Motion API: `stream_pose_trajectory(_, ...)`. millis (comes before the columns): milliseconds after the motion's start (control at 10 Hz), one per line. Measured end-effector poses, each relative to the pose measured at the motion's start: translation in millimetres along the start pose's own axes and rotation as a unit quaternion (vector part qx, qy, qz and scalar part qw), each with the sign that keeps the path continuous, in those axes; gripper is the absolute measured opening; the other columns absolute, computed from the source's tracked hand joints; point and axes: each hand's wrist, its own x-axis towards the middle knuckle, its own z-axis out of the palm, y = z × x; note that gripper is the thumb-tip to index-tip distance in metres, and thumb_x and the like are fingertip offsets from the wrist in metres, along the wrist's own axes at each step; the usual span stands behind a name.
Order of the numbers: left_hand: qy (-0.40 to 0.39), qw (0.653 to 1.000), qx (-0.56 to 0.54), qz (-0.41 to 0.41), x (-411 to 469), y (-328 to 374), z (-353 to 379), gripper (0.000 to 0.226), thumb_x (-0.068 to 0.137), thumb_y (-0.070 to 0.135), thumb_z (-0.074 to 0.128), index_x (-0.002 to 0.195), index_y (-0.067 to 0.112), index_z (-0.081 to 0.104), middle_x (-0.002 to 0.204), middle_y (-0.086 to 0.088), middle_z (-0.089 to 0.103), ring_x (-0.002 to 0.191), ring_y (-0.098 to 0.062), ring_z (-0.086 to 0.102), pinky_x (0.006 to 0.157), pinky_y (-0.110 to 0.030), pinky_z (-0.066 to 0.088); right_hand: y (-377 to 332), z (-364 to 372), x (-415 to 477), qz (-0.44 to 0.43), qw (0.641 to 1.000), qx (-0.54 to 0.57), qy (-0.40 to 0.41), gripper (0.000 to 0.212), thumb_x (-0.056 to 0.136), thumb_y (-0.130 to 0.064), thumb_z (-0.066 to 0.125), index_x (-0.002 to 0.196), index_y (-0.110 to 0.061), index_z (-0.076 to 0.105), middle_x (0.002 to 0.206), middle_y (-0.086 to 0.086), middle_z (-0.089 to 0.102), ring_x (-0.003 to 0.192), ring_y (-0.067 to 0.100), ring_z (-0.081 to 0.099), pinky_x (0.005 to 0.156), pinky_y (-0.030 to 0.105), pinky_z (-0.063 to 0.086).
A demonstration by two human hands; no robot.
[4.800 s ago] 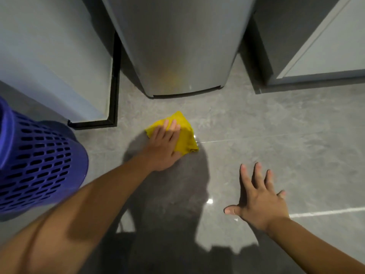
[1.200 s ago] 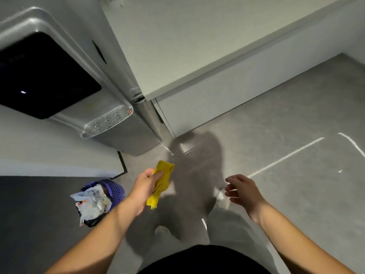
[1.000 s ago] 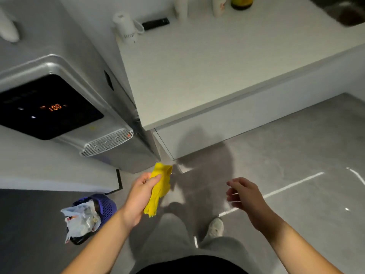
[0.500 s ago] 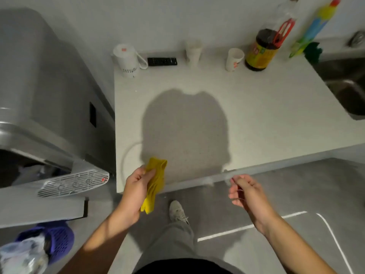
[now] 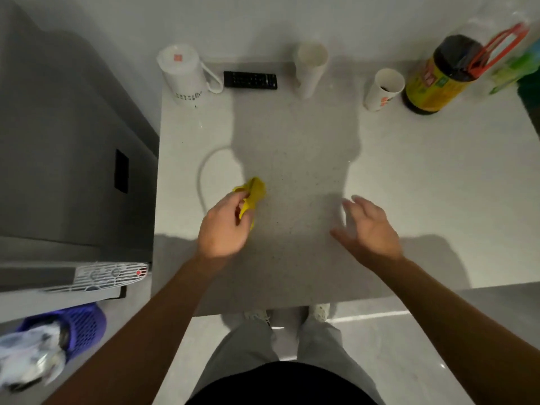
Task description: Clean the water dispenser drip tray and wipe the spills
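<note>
Along the back of our bench (image 5: 409,176) stand a white jug (image 5: 182,74), a remote (image 5: 250,80), two paper cups (image 5: 382,89) and a dark bottle (image 5: 438,80). The water dispenser (image 5: 67,159) sits left, its drip tray (image 5: 109,274) at its front edge. Our left hand (image 5: 223,228) has its grip closed around the yellow cloth (image 5: 253,192) over the bench; our right hand (image 5: 369,229) hovers with fingers spread, holding nothing.

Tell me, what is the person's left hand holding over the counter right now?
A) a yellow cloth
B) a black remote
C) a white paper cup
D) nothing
A: the left hand is closed around a bunched yellow cloth above the white counter, while the right hand is open and empty.
</note>
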Motion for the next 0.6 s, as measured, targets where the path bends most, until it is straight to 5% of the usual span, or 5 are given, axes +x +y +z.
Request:
stream_pose_trajectory(100,-0.022,0.995,0.097,0.010,0.3,9.3,15.4,0.041,0.093,0.030,0.064,0.135,0.027,0.066,0.131,-0.003,0.066,0.118,-0.031,0.062,0.093,-0.040,0.053,3.1,7.2,10.7,-0.015,0.999,-0.043,0.005,0.078,0.085,-0.062,0.068,0.147,-0.020,0.049,0.156,0.012,0.046,0.140,0.035,0.044,0.109,0.052,0.048)
stream_pose_trajectory(300,0.019,0.982,0.179,0.056,-3.0,14.0,35.7,0.040,0.081,0.014,0.081,0.121,0.011,0.076,0.106,-0.021,0.068,0.097,-0.044,0.065,0.072,-0.047,0.058,12.6,18.0,12.0,-0.041,0.997,-0.063,0.002,0.076,0.090,-0.067,0.053,0.151,-0.023,0.037,0.159,0.011,0.040,0.145,0.036,0.039,0.115,0.054,0.040)
stream_pose_trajectory(600,-0.044,0.992,0.117,-0.016,-16.8,22.3,22.7,0.050,0.094,0.034,0.072,0.141,0.022,0.061,0.135,-0.009,0.060,0.124,-0.031,0.055,0.098,-0.046,0.051,14.2,-1.1,16.9,-0.039,0.995,-0.012,-0.086,0.075,0.093,-0.055,0.062,0.154,-0.020,0.036,0.161,0.010,0.036,0.146,0.033,0.036,0.117,0.047,0.035)
